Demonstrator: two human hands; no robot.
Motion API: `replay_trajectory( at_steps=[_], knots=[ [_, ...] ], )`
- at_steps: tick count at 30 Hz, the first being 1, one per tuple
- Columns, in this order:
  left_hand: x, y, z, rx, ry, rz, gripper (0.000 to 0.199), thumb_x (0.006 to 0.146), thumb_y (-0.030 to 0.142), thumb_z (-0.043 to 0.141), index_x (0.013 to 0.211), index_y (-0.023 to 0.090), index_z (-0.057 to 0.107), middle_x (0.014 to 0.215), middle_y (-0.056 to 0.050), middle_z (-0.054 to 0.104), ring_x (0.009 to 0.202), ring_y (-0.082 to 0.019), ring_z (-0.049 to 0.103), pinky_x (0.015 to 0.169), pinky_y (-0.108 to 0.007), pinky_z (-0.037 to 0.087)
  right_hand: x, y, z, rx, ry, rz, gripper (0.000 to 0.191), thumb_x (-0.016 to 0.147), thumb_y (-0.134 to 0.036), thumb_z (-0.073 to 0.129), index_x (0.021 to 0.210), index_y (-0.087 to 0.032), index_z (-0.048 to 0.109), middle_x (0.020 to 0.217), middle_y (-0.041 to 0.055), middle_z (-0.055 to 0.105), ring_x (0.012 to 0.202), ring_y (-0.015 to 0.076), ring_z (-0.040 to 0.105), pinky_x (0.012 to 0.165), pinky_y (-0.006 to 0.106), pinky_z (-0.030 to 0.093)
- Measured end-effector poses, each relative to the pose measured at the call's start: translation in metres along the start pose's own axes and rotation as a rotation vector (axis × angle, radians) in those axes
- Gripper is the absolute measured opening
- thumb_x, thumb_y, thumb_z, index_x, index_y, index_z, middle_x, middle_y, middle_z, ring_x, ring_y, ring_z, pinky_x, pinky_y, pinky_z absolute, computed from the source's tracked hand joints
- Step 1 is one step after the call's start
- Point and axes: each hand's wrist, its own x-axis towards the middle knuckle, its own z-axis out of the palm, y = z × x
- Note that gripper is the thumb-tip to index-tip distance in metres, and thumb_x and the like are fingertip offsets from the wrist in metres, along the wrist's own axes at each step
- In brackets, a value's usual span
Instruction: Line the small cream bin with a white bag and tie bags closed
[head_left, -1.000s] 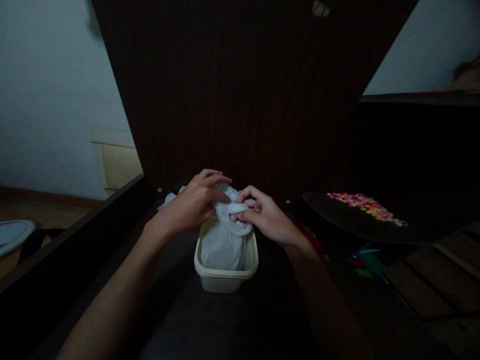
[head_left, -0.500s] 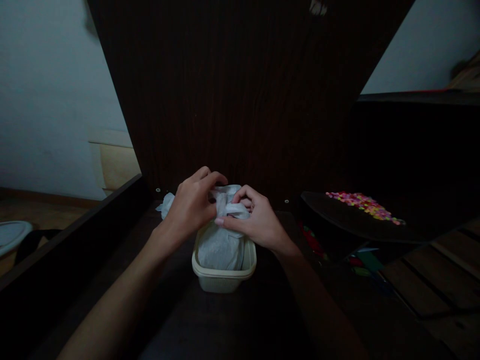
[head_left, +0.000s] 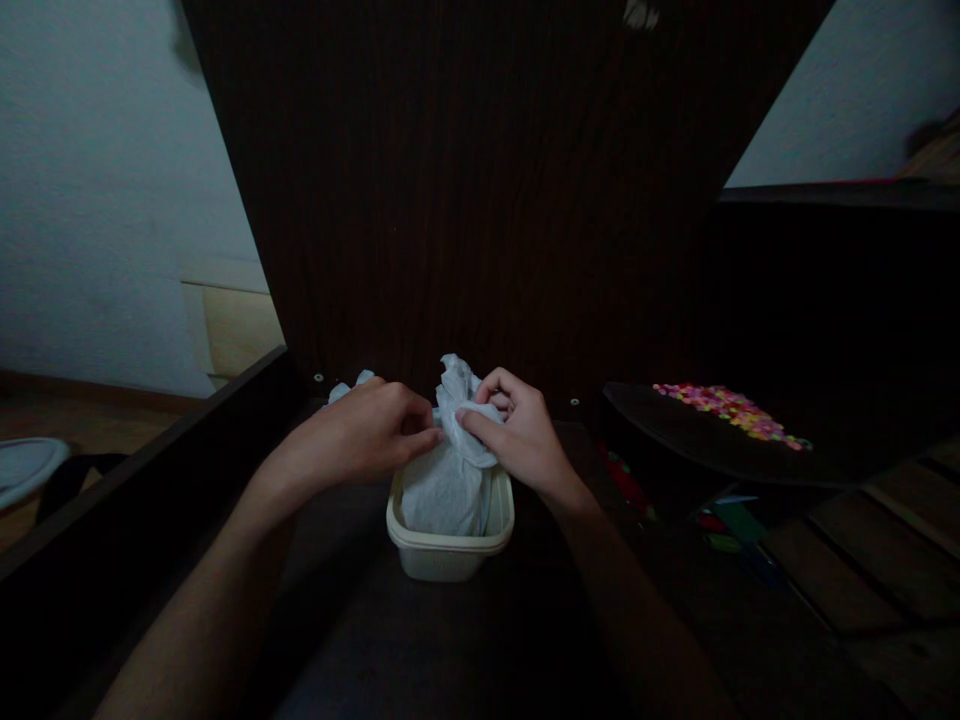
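Observation:
A white plastic bag (head_left: pixel 444 492), bulging below and twisted at its neck, sits inside a cream rectangular tub (head_left: pixel 442 543). From the right, my right hand (head_left: pixel 517 425) pinches the gathered neck of the bag between thumb and fingers. On the other side, my left hand (head_left: pixel 382 425) is closed, thumb and forefinger drawn together beside the bag's neck. Whatever lies between those left fingertips is too small to make out. What the bag contains is hidden.
Behind the tub rises a dark wooden panel (head_left: pixel 480 200). More white plastic (head_left: pixel 341 391) shows behind my left hand. Small colourful pieces (head_left: pixel 731 412) lie on a dark curved shelf (head_left: pixel 660 425) at the right. A raised dark edge (head_left: pixel 187 430) runs along the left.
My left hand has come off the top of the bag's neck and dropped to its left side. The bag's top now stands up uncovered, while my right hand keeps its pinch.

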Motion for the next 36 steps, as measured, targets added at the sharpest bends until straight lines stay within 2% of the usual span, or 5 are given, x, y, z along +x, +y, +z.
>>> replay_trajectory(
  at_steps=[6, 12, 20, 30, 36],
  knots=[
    [0.008, 0.0, 0.014, -0.006, 0.01, 0.014, 0.026, 0.087, 0.031, 0.056, 0.07, 0.021, 0.073, 0.058, -0.002, 0.065, 0.053, -0.018, 0.056, 0.054, -0.028, 0.032, -0.001, -0.002, -0.004, 0.076, -0.044, 0.058, 0.025, 0.073, -0.029, 0.073, 0.075, -0.023, 0.049, 0.061, -0.0052, 0.056, 0.048, 0.0111, 0.051, 0.045, 0.023, 0.037],
    [0.015, -0.003, 0.018, -0.433, 0.13, -0.097, 0.026, 0.085, 0.031, 0.057, 0.109, 0.02, 0.058, 0.069, 0.002, 0.066, 0.062, -0.019, 0.06, 0.057, -0.027, 0.04, -0.001, -0.009, -0.008, 0.177, -0.141, 0.05, 0.027, 0.071, -0.028, 0.076, 0.076, -0.022, 0.05, 0.066, -0.0052, 0.055, 0.054, 0.0098, 0.05, 0.049, 0.023, 0.039],
    [0.029, -0.011, 0.026, -0.958, 0.154, -0.016, 0.043, 0.069, 0.024, 0.08, 0.101, 0.021, 0.051, 0.088, 0.002, 0.066, 0.079, -0.017, 0.066, 0.069, -0.027, 0.051, -0.002, -0.013, -0.014, 0.149, -0.202, 0.024, 0.024, 0.069, -0.024, 0.076, 0.076, -0.021, 0.053, 0.073, -0.0044, 0.054, 0.062, 0.0106, 0.05, 0.058, 0.025, 0.041],
    [0.028, -0.018, 0.037, -1.14, 0.42, -0.075, 0.045, 0.063, 0.021, 0.086, 0.097, 0.021, 0.057, 0.077, 0.005, 0.062, 0.068, -0.013, 0.059, 0.062, -0.023, 0.046, 0.0, -0.012, -0.018, 0.198, -0.21, 0.052, 0.021, 0.066, -0.02, 0.071, 0.078, -0.02, 0.054, 0.079, -0.0034, 0.058, 0.073, 0.0127, 0.058, 0.066, 0.026, 0.046],
    [0.015, -0.022, 0.043, -1.212, 0.45, -0.068, 0.048, 0.06, 0.018, 0.088, 0.099, 0.021, 0.059, 0.079, 0.004, 0.065, 0.07, -0.014, 0.062, 0.066, -0.025, 0.049, 0.002, -0.008, -0.015, 0.245, -0.183, 0.119, 0.027, 0.065, -0.021, 0.074, 0.081, -0.022, 0.054, 0.075, -0.0034, 0.064, 0.071, 0.0151, 0.065, 0.06, 0.025, 0.049]
  ],
)
